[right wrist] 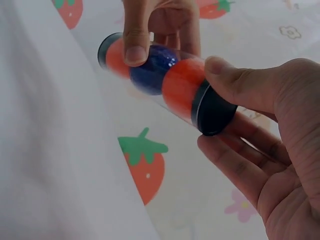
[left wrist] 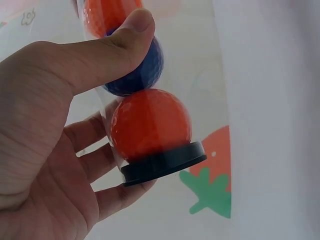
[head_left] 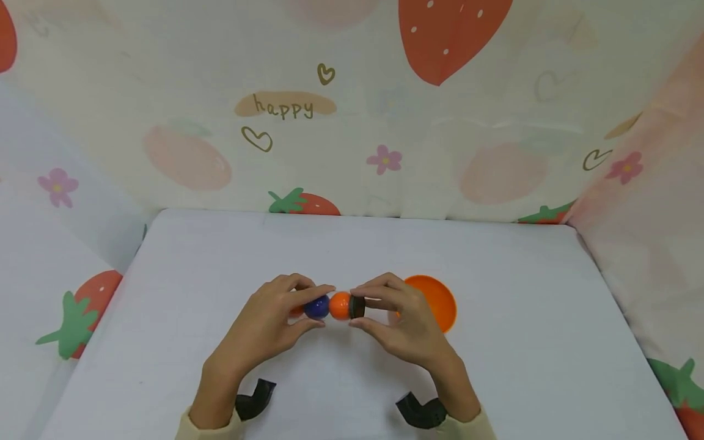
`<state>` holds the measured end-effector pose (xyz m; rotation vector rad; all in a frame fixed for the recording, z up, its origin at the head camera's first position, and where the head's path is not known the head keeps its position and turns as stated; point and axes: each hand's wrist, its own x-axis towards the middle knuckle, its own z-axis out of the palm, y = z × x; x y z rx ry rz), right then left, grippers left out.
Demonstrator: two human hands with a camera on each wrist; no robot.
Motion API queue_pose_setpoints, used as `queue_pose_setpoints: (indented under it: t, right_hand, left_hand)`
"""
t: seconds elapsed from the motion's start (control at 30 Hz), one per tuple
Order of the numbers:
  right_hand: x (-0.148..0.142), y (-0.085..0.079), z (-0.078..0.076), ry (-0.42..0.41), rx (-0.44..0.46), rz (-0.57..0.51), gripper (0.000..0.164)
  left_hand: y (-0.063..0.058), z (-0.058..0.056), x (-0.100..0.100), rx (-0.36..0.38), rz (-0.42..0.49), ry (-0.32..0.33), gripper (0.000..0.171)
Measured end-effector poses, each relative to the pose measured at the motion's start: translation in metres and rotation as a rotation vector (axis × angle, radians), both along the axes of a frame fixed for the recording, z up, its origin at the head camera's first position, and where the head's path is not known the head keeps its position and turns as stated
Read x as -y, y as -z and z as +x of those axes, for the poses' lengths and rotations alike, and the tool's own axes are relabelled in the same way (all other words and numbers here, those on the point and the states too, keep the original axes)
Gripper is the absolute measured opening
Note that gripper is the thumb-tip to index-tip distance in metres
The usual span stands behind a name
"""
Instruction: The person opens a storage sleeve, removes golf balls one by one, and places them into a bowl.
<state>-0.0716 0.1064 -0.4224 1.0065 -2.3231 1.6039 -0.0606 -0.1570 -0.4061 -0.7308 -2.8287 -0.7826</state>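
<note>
A white table (head_left: 528,299) is enclosed on three sides by pale sheeting (head_left: 352,137) printed with strawberries (head_left: 453,36) and flowers (head_left: 385,159).

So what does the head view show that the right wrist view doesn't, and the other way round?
Only the head view: the orange dish, the "happy" print and a black bent piece by each wrist.

Only the right wrist view: the wall of the clear tube and the left-end cap.

Both: the left hand and right hand holding the tube, the blue ball with an orange ball on each side, and the right-end cap.
</note>
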Motion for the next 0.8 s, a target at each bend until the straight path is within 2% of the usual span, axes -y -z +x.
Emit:
queue_pose_setpoints:
  t: [0.23, 0.43, 0.8]
  right_hand:
    - [-0.001, -0.004, 0.002, 0.005, 0.015, -0.011, 0.038]
    - [0.000, -0.004, 0.002, -0.049, 0.028, -0.031, 0.039]
    - [-0.003, -0.005, 0.002, -0.089, -0.051, -0.006, 0.039]
  left_hand:
    - [-0.007, 0.005, -0.001, -0.046, -0.038, -0.014, 0.061]
    - [-0.014, 0.009, 0.004, -0.066, -0.058, 0.003, 0.060]
    - [-0.016, 0.013, 0.007, -0.039, -0.062, 0.024, 0.059]
